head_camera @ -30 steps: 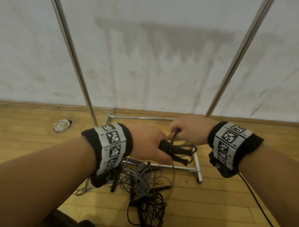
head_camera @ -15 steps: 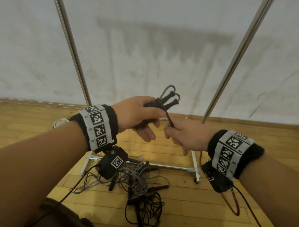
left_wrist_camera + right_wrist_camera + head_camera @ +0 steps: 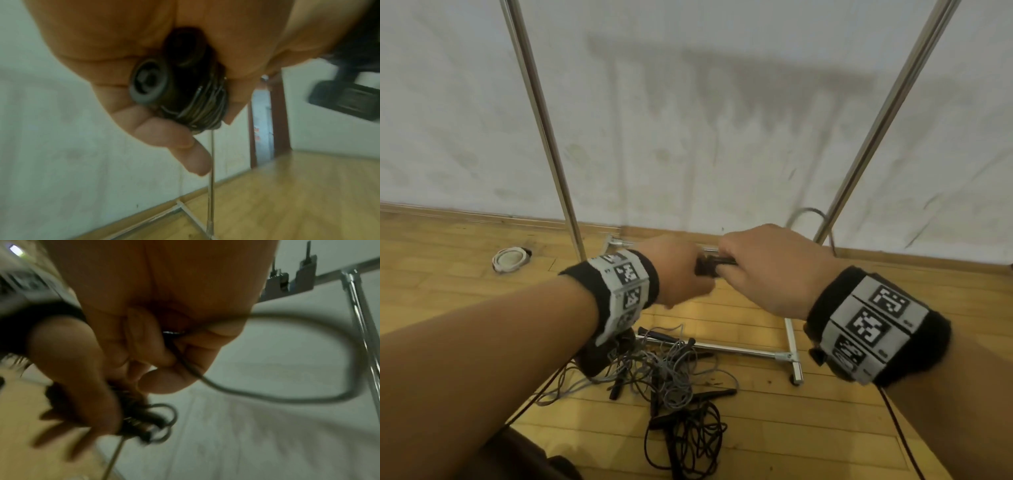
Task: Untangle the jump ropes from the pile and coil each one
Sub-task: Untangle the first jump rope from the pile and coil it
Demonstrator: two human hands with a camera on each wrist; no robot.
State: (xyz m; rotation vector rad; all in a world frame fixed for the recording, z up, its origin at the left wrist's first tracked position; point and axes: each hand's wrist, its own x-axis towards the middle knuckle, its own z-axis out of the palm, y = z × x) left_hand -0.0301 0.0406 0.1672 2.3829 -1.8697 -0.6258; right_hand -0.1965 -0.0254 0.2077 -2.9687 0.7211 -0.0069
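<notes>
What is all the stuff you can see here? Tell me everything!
coiled jump rope: one, black, cord wound round its two handles, held up between both hands.
rope pile: several, grey and black, tangled on the floor below the hands.
metal rack: one, silver, poles and base by the wall.
round object: one, white, on the floor at left.
wooden floor: tan.
wall: white, stained.
left hand: grips the handles.
right hand: pinches the loose cord.
</notes>
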